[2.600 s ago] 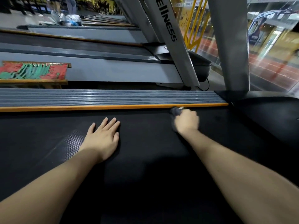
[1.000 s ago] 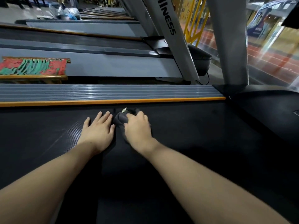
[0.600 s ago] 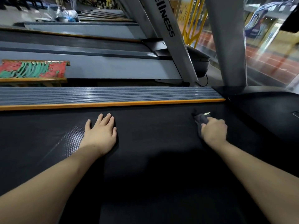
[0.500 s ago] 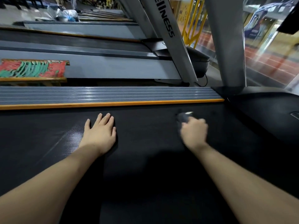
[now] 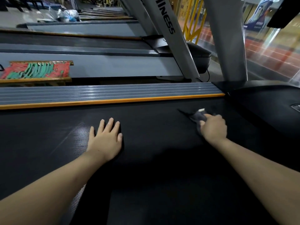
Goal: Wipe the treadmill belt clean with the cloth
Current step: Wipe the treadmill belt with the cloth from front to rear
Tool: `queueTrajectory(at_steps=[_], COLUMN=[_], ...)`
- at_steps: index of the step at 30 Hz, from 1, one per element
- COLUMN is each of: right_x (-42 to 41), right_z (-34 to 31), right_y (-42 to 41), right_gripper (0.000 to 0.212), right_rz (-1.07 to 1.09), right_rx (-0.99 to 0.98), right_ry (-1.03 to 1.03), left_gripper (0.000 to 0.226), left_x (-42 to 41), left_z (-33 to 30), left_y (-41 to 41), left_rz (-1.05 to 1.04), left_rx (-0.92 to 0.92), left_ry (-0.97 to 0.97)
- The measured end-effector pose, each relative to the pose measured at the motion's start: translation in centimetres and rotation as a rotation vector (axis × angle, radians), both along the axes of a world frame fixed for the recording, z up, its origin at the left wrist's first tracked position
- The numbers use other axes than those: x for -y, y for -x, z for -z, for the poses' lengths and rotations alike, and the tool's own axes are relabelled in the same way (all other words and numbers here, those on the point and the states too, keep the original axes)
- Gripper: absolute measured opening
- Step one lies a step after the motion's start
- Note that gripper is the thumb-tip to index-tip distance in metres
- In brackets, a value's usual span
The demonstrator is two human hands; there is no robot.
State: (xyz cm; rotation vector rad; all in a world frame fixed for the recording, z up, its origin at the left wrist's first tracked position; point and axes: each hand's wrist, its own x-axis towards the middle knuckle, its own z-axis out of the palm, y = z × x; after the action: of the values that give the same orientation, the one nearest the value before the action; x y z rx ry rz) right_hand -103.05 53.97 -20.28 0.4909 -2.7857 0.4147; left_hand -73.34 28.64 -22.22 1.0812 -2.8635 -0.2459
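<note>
The belt (image 5: 154, 159) fills the lower part of the view, black and textured, with a pale sheen at its left. The cloth (image 5: 197, 117) lies on it at the far right, near the black motor cover (image 5: 267, 101) and a little short of the orange strip (image 5: 113, 101) that edges the grey ribbed rail (image 5: 105, 91). It is dark, bunched, with a small white tag showing at its far end.

The right hand (image 5: 213, 129) presses down on the cloth with its fingers curled over it, gripping it. The left hand (image 5: 106, 138) rests flat on the belt, fingers straight and slightly spread, holding nothing. The two hands are well apart.

Half a second ago the right hand and cloth were nearer the middle of the belt; now they sit further right, close to the motor cover, about where they were just before that. A second ago they were right beside the left hand. The left hand has kept its place on the belt throughout.

Beyond the rail stands a second treadmill (image 5: 97, 69) with a slanted silver upright (image 5: 170, 38) bearing black letters. A red and green patterned object (image 5: 37, 69) sits at the far left, between the two machines. There are no containers that I can make out, apart from some pale bags (image 5: 68, 13) in the far distance, too blurred to read.
</note>
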Motion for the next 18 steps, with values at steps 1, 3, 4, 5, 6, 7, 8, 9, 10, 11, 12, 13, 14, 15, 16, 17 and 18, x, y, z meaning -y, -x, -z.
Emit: queueTrajectory(at_steps=[1, 3, 4, 5, 6, 7, 8, 9, 10, 11, 12, 13, 14, 15, 16, 17, 18], right_x=[-0.6, 0.3, 1.4, 2.8, 4.4, 6.2, 8.3, 10.4, 12.3, 13.7, 14.4, 14.3, 13.3, 11.6, 9.6, 7.2, 4.7], right_z=[0.1, 0.5, 0.6, 0.7, 0.9, 1.0, 1.0, 1.0, 1.1, 1.1, 1.1, 0.9, 0.7, 0.5, 0.5, 0.6, 0.7], right_y=[0.4, -0.5, -1.6, -3.0, -4.7, -7.0, -9.6, -12.4, -15.4, -17.9, -19.3, -19.3, -18.3, -16.6, -14.4, -11.5, -8.3], right_gripper=[0.033, 0.033, 0.031, 0.03, 0.029, 0.029, 0.028, 0.028, 0.028, 0.028, 0.029, 0.029, 0.028, 0.028, 0.029, 0.031, 0.035], right_rz=[0.048, 0.105, 0.116, 0.111, 0.091, 0.045, -0.039, -0.152, -0.274, -0.388, -0.477, -0.55, -0.615, -0.642, -0.619, -0.548, -0.445], right_rx=[0.024, 0.045, 0.044, 0.036, 0.029, 0.025, 0.031, 0.034, 0.036, 0.039, 0.06, 0.078, 0.067, 0.044, 0.023, 0.006, -0.022], right_ry=[0.008, 0.031, 0.051, 0.068, 0.081, 0.097, 0.115, 0.127, 0.11, 0.075, 0.048, 0.025, 0.003, -0.029, -0.061, -0.084, -0.081], left_gripper=[0.059, 0.061, 0.061, 0.061, 0.061, 0.061, 0.061, 0.061, 0.061, 0.062, 0.062, 0.063, 0.063, 0.063, 0.063, 0.063, 0.063], left_x=[-0.7, -1.4, -1.4, -1.3, -1.2, -1.1, -1.1, -1.1, -1.1, -1.0, -0.8, -0.7, -0.7, -0.7, -0.7, -0.8, -0.8], left_z=[0.3, 0.8, 0.9, 1.0, 0.9, 0.9, 0.8, 0.9, 0.9, 0.8, 0.8, 0.8, 0.9, 1.0, 1.0, 1.0, 0.9], left_y=[-0.4, -0.7, -0.7, -0.5, -0.4, -0.3, -0.3, -0.4, -0.5, -0.5, -0.5, -0.6, -0.6, -0.7, -0.7, -0.7, -0.7], left_rz=[0.008, 0.014, 0.01, 0.007, 0.008, 0.012, 0.017, 0.02, 0.023, 0.023, 0.024, 0.025, 0.023, 0.022, 0.019, 0.014, 0.014], left_rx=[0.024, 0.035, 0.021, 0.014, 0.018, 0.026, 0.031, 0.032, 0.028, 0.019, 0.008, 0.001, -0.001, -0.002, -0.002, 0.0, 0.001], left_ry=[0.005, 0.037, 0.053, 0.058, 0.051, 0.039, 0.034, 0.037, 0.042, 0.045, 0.042, 0.034, 0.025, 0.023, 0.025, 0.028, 0.033])
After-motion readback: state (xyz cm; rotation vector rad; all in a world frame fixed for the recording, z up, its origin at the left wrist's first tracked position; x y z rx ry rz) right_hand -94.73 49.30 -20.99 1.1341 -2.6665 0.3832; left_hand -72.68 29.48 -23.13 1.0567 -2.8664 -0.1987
